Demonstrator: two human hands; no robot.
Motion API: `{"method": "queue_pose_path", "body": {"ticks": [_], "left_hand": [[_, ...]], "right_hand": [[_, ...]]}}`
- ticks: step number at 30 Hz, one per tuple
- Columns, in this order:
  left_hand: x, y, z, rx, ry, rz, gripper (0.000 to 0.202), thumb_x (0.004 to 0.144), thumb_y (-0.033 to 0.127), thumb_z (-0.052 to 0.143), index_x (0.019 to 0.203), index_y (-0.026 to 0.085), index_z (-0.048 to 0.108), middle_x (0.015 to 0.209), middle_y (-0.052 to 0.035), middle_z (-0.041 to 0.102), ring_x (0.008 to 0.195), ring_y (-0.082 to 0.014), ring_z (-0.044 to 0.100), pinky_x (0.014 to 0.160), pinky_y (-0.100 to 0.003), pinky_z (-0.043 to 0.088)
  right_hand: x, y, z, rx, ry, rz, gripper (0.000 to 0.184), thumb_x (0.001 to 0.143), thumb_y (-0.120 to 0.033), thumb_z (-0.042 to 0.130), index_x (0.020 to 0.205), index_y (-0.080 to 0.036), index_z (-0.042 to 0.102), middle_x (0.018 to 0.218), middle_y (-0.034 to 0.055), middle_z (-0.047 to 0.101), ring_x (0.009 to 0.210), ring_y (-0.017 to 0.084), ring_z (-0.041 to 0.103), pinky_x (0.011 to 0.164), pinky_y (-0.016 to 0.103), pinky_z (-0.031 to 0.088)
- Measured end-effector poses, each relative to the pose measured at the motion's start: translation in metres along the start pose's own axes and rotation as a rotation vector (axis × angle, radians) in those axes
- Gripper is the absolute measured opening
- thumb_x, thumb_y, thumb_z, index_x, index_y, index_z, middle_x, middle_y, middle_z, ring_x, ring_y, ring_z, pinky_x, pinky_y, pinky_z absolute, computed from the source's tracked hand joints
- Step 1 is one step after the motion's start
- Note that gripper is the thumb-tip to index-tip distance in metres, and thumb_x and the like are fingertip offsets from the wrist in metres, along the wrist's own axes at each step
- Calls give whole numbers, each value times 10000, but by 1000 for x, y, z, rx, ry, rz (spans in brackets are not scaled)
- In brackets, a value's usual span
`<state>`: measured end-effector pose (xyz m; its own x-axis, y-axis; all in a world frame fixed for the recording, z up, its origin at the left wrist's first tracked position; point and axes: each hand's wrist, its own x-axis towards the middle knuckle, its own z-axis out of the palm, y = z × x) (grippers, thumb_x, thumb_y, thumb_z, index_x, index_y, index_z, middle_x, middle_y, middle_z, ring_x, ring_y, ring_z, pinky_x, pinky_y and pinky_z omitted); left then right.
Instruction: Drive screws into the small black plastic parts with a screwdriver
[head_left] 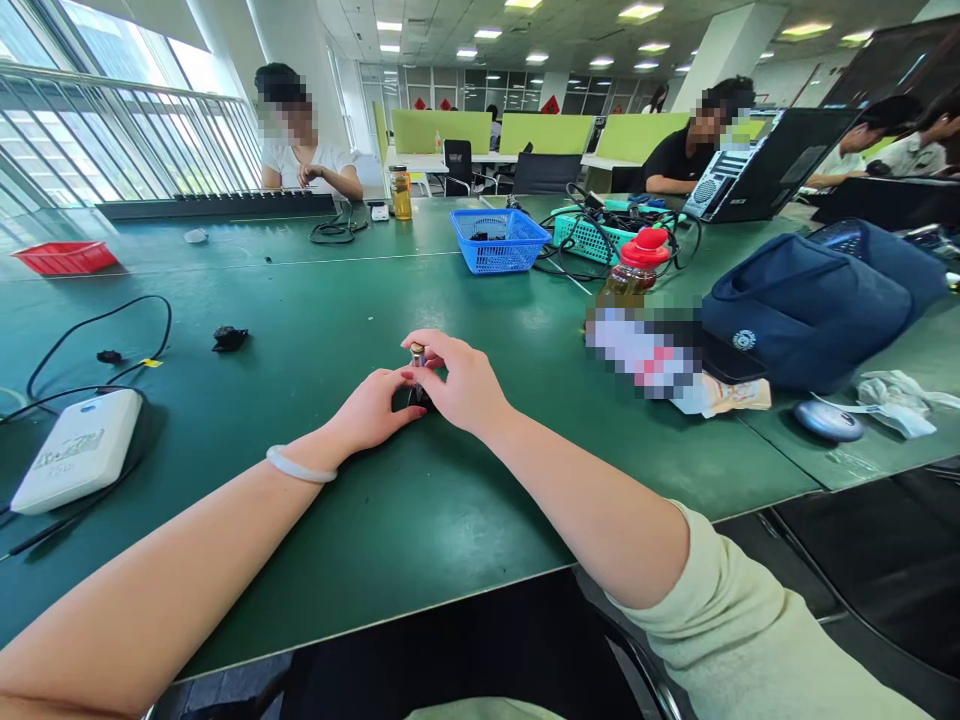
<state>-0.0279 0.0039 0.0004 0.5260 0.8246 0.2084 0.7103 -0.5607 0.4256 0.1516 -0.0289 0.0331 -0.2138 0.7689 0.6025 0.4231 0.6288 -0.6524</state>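
Observation:
My right hand [465, 385] is closed, with its fingers around an upright, short metal tool [418, 353] that has a brass-coloured round top and looks like a small screwdriver. Below the tool, against the table, a small black part [420, 397] shows between the fingers, mostly hidden. My left hand [373, 405], with a pale bangle [300, 466] on its wrist, pinches that black part from the left. Both hands meet close together over the green table [480, 500]. The tool's lower end is covered by fingers.
Left lie a white box with cables [79, 450], a black lump [229, 338] and a red tray [65, 258]. Ahead stand a blue basket [500, 240] and a teal basket [592, 238]. Right are a red-lidded bottle [637, 262], blue bag [817, 300] and mouse [829, 421]. Several people sit beyond.

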Motion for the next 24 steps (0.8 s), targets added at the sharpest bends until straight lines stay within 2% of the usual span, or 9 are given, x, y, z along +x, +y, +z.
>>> {"method": "queue_pose_path", "body": {"ticks": [4, 9, 17, 20, 22, 24], "left_hand": [[-1, 3, -3, 3, -11, 2, 429, 799, 432, 646, 1159, 199, 646, 1109, -94, 708, 1055, -307, 613, 961, -479, 484], [-1, 3, -3, -2, -4, -14, 625, 788, 425, 661, 1369, 227, 542, 1143, -78, 714, 1109, -302, 600, 1010, -477, 455], [-1, 0, -1, 4, -8, -2, 662, 803, 445, 653, 1415, 235, 515, 1147, -79, 712, 1099, -292, 601, 1014, -480, 448], [-2, 0, -1, 3, -5, -17, 659, 801, 448, 656, 1412, 242, 517, 1149, -76, 709, 1117, -293, 594, 1025, -487, 440], [-2, 0, 0, 3, -5, -33, 662, 797, 445, 660, 1410, 243, 517, 1159, -74, 705, 1124, -293, 591, 1027, -488, 439], [-2, 0, -1, 1, 2, -36, 663, 795, 440, 663, 1411, 246, 514, 1157, -71, 704, 1129, -293, 589, 1029, -488, 438]], "right_hand": [[-2, 5, -9, 132, 8, -52, 278, 907, -115, 442, 1115, -259, 557, 945, -1, 694, 906, 141, 666, 905, 326, 523], [-1, 7, -18, 176, 90, -75, 258, 923, -135, 405, 1128, -249, 513, 943, 8, 686, 833, 136, 660, 871, 339, 539], [1, 17, -12, 132, 17, 10, 214, 897, -126, 426, 1051, -244, 517, 905, 7, 688, 811, 144, 665, 848, 344, 539], [2, 20, -10, 132, 63, 69, 166, 894, -163, 472, 1025, -252, 524, 861, -12, 675, 779, 140, 668, 819, 328, 541], [4, 21, -10, 108, 91, 114, 119, 872, -231, 566, 985, -255, 538, 806, -33, 657, 727, 139, 661, 784, 317, 542], [5, 20, -11, 87, 110, 163, 148, 836, -294, 648, 946, -254, 557, 757, -48, 645, 677, 138, 650, 759, 315, 542]]}}
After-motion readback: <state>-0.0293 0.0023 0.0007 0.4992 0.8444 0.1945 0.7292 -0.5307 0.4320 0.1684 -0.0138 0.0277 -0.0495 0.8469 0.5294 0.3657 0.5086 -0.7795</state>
